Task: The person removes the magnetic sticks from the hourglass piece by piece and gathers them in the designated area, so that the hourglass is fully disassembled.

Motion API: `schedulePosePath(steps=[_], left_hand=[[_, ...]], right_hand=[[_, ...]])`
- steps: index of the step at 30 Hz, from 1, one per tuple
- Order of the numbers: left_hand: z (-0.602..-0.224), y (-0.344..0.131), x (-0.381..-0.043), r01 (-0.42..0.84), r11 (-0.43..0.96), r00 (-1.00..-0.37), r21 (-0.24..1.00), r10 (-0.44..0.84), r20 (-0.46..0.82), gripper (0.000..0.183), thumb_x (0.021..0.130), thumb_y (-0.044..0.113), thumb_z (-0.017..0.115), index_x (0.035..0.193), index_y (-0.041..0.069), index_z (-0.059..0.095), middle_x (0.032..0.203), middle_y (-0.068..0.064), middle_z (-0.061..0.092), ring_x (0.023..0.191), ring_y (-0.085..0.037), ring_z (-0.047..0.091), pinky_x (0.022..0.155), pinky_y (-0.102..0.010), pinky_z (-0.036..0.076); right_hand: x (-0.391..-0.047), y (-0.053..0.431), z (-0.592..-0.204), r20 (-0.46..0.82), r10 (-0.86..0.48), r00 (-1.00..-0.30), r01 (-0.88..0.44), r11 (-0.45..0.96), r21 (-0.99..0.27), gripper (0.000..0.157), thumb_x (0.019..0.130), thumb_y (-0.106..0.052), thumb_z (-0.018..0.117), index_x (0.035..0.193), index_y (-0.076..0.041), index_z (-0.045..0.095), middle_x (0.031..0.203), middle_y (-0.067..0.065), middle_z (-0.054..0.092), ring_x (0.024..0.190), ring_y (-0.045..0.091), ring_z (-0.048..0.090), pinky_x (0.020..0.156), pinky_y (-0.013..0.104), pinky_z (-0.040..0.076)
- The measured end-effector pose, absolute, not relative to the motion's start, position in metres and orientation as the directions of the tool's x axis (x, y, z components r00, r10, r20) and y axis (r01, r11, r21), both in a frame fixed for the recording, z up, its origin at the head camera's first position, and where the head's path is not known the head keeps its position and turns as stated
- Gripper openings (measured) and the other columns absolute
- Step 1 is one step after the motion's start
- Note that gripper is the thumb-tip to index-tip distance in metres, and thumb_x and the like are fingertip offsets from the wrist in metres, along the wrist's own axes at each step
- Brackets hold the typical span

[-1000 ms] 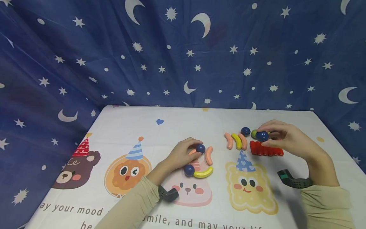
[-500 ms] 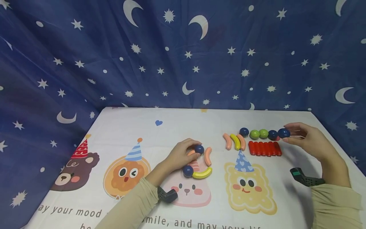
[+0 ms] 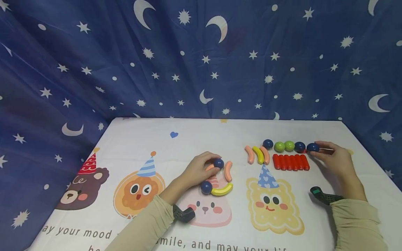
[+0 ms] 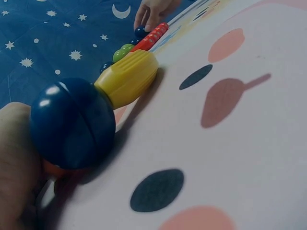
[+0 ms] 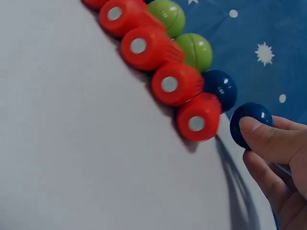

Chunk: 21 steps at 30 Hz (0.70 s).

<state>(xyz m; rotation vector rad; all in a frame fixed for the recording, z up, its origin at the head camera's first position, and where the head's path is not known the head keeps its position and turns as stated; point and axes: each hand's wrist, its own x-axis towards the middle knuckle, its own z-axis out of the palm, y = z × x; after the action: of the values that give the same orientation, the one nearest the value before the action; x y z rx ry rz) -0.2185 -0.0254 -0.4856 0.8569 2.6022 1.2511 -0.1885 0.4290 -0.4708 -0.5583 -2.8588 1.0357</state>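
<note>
My left hand [image 3: 201, 169] holds a dark blue ball [image 3: 218, 163] between thumb and fingers, over a pink curved stick it partly hides. Around it on the table lie another blue ball [image 3: 206, 187], a yellow curved stick [image 3: 222, 189] and a second pink curved stick [image 3: 228, 171]. At the right, my right hand [image 3: 337, 160] pinches a blue ball [image 3: 312, 147] between thumb and fingers. That ball is at the right end of a line of balls, beside another blue ball [image 3: 299, 147]; in the right wrist view a small gap shows between them.
Two green balls [image 3: 284, 146] and a blue ball [image 3: 268, 144] continue the line leftward. Several red sticks [image 3: 291, 162] with silvery end discs lie side by side in front. Pink curved sticks [image 3: 249, 154] flank a yellow one [image 3: 258, 155]. A starry blue curtain [image 3: 188, 69] hangs behind the table.
My right hand has moved right with its blue ball, from above the green balls to the line's right end, then settled slightly lower. My left hand has stayed in place.
</note>
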Motion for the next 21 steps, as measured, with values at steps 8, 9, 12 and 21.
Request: schedulePosePath(steps=[8,9,12,21], left_hand=[[-0.487,-0.026,-0.219,0.443,0.492,-0.828,0.749,0.546,0.131,0.041,0.086,0.026,0.069,0.125,0.020,0.059,0.118,0.006,0.062,0.113,-0.010,0.059,0.101,-0.029,0.044],[-0.487,-0.026,-0.219,0.443,0.491,-0.828,0.750,0.545,0.132,0.041,0.086,0.026,0.069,0.125,0.020,0.059,0.118,0.007,0.062,0.113,-0.010,0.059,0.101,-0.029,0.044],[-0.488,-0.026,-0.220,0.442,0.484,-0.827,0.755,0.545,0.134,0.041,0.086,0.025,0.069,0.125,0.019,0.059,0.118,0.006,0.062,0.113,-0.010,0.059,0.101,-0.029,0.044],[-0.487,-0.026,-0.219,0.431,0.486,-0.831,0.761,0.542,0.124,0.041,0.086,0.025,0.069,0.125,0.019,0.059,0.119,0.006,0.061,0.113,-0.010,0.059,0.101,-0.029,0.044]], right_hand=[[-0.192,0.425,-0.481,-0.063,0.373,-0.926,0.325,0.699,-0.636,0.061,0.092,-0.033,0.061,0.143,-0.006,0.040,0.134,0.029,0.046,0.121,0.047,0.045,0.100,0.058,0.038],[-0.192,0.425,-0.481,-0.060,0.378,-0.924,0.327,0.701,-0.634,0.061,0.092,-0.032,0.061,0.143,-0.006,0.040,0.135,0.029,0.045,0.121,0.047,0.045,0.100,0.058,0.038],[-0.193,0.424,-0.482,-0.052,0.383,-0.922,0.327,0.702,-0.632,0.061,0.092,-0.032,0.061,0.143,-0.006,0.040,0.136,0.030,0.044,0.120,0.047,0.045,0.100,0.058,0.038],[-0.193,0.423,-0.482,-0.080,0.379,-0.922,0.341,0.694,-0.634,0.066,0.093,-0.037,0.059,0.146,-0.009,0.034,0.136,0.030,0.044,0.123,0.048,0.043,0.100,0.059,0.038]])
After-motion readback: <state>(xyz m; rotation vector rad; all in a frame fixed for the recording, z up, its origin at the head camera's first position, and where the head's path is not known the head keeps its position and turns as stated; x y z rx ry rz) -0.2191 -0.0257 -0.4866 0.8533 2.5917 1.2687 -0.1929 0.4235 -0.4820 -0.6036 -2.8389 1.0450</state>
